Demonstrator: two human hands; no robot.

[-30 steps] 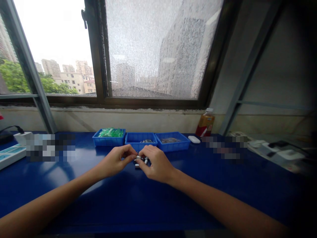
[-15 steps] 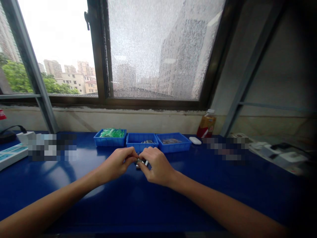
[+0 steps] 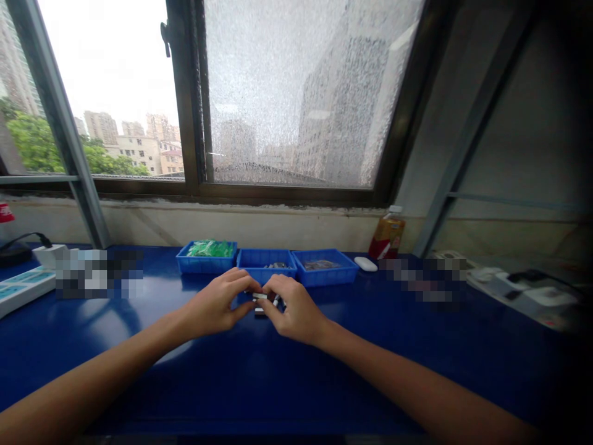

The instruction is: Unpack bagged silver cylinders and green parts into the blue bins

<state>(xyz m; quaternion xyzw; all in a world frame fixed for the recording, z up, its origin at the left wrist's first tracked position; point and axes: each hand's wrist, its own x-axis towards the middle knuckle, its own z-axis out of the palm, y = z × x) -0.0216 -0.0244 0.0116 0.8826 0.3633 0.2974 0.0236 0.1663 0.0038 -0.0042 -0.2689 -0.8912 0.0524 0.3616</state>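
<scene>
My left hand (image 3: 217,303) and my right hand (image 3: 294,309) meet over the middle of the blue table (image 3: 278,371), fingertips pinched together on a small black and white part (image 3: 262,298). A few more small parts lie on the table right under the fingers, mostly hidden. Just behind the hands stand three blue trays in a row: the left tray (image 3: 206,264) holds green pieces, the middle tray (image 3: 266,270) holds small grey parts, and the right tray (image 3: 324,275) holds flat dark pieces.
A bottle (image 3: 386,235) with an orange label stands by the wall at the back right, a small white object (image 3: 365,264) beside it. White devices (image 3: 523,290) lie far right, a white box (image 3: 21,287) far left. A window fills the wall behind.
Both hands stayed together at the same spot, with only small finger movements on the part. The view shifted slightly.
</scene>
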